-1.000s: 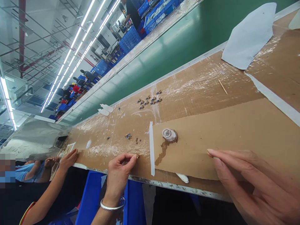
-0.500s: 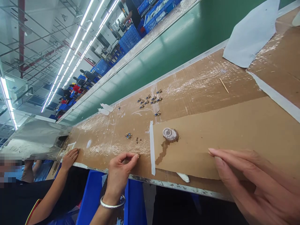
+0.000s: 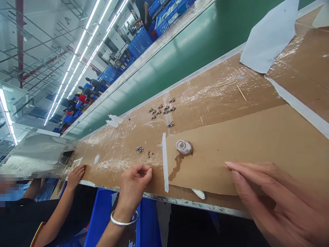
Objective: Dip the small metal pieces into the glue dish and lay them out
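Left hand (image 3: 135, 183): grip together near small parts (image 3: 139, 149); contents unclear. Right hand (image 3: 285, 195): grip together over cardboard (image 3: 257, 137), contents likewise unclear.

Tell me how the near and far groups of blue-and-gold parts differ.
The near group is tightly clumped; the far group is spread out. The near group covers less area than the far group. Both consist of small parts.

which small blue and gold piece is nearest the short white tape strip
The small metallic blue-and-gold piece just beyond the far end of the short white tape strip, apart from the loose group behind it; all others lie farther.
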Demonstrator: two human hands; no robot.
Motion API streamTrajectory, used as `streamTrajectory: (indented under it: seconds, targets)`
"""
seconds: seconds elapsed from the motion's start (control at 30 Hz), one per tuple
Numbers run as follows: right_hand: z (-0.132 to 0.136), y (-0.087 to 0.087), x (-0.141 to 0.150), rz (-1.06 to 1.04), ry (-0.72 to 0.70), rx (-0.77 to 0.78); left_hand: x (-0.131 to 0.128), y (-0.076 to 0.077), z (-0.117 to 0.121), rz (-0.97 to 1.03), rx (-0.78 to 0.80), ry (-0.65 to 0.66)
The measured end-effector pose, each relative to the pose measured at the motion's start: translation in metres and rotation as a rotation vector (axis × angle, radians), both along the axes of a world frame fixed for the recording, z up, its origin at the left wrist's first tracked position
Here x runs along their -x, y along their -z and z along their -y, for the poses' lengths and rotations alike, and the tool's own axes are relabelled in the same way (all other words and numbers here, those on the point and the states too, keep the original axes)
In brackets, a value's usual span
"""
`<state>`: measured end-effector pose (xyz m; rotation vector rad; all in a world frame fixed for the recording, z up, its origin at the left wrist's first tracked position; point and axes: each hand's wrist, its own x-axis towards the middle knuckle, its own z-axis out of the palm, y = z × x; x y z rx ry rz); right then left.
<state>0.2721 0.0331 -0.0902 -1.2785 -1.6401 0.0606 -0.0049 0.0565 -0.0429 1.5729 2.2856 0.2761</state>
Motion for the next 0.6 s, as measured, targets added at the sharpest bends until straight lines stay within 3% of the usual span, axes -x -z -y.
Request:
streamTrajectory:
  seconds: [0.2, 0.4, 0.5, 0.6]
  targets:
    - [0.001, 0.0, 0.001, -0.019, -0.019, 0.005, 0.007, 0.001, -0.002, 0.088, -0.011, 0.015]
    - [-0.001, 0.0, 0.001, 0.018, 0.022, -0.034, 0.004, -0.006, 0.024, 0.566, -0.178, -0.214]
    - [0.002, -0.006, 0.007, 0.027, -0.147, -0.09, -0.007, -0.007, 0.043, 0.79, -0.233, -0.317]
    - [0.01, -0.013, 0.027, -0.107, -0.351, -0.089, -0.02, -0.006, 0.056, 0.912, -0.226, -0.313]
